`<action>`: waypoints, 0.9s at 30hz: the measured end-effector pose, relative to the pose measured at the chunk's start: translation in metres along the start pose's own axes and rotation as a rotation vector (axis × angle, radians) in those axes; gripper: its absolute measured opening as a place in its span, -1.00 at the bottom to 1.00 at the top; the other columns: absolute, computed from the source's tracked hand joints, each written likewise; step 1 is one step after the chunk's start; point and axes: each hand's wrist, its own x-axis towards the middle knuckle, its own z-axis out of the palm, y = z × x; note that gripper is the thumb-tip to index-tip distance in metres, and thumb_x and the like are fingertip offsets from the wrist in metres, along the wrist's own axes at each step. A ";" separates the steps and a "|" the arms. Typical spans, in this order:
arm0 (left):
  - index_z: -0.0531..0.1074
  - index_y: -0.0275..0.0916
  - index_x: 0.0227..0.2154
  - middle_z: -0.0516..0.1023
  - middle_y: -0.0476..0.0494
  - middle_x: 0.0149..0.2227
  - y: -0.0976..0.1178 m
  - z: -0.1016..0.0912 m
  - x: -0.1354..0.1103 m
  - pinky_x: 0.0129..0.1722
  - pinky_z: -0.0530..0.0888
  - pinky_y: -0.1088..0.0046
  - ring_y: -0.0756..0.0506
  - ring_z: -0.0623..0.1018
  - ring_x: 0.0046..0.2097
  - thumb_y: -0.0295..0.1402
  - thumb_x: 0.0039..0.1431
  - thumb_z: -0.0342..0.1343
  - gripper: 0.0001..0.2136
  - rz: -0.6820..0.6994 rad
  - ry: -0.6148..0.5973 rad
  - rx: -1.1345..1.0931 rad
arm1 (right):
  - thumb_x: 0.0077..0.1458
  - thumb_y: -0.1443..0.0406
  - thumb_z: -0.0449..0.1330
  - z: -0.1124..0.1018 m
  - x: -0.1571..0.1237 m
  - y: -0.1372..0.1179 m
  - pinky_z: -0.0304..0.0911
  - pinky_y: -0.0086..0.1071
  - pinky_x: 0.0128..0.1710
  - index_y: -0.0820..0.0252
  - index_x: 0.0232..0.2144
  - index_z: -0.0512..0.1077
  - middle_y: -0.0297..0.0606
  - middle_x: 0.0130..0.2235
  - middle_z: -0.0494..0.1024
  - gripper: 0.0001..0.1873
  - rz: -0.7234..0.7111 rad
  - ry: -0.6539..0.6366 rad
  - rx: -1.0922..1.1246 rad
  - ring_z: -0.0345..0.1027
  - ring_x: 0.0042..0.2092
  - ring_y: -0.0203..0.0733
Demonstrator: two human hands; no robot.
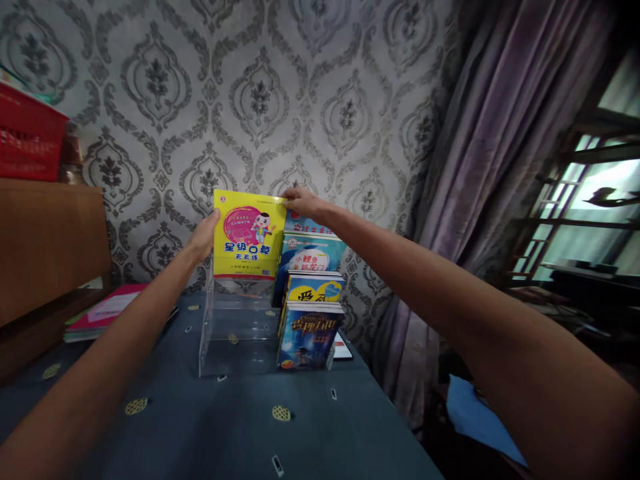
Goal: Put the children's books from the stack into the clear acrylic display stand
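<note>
At nine o'clock, on the wooden cabinet, we note a red plastic basket; below it, toward half past eight, a stack of pink-covered books on the dark tablecloth.

Left hand, nine o'clock: thumb on the left edge of the yellow workbook, other fingers mostly hidden behind. Workbook is upright, cover toward us, at the rear left of the clear stepped stand. Whether its lower edge rests on a tier, we cannot tell. Right hand, near eleven o'clock: fingers and thumb pinching the top right corner.

Step in hand, our judgement: positioning the workbook upright. Next move calls for keeping that lower edge square to the tier, and easing the grips only once the stand bears it.

Legible writing: workbook, 星级口算 天天练; smaller lines too blurred. Right column of the stand, back to front, toward six o'clock: blue book, 安徒生 then cut off by the forearm; teal book, 小鲤鱼跳龙门; yellow-and-blue book, 爱 plus a half-covered character; dark blue paperback, apparently 查理九世. No brand read.
</note>
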 end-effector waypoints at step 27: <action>0.52 -0.32 -0.03 0.69 -0.24 -0.16 0.002 -0.002 -0.004 -0.11 0.64 0.24 -0.19 0.68 -0.20 -0.10 0.28 0.17 -0.61 -0.010 -0.008 0.069 | 0.13 0.41 0.10 -0.002 -0.004 0.005 0.31 -0.39 -0.32 0.33 -0.23 0.53 -0.33 -0.48 0.47 -0.78 -0.102 0.072 -0.101 0.29 -0.46 -0.29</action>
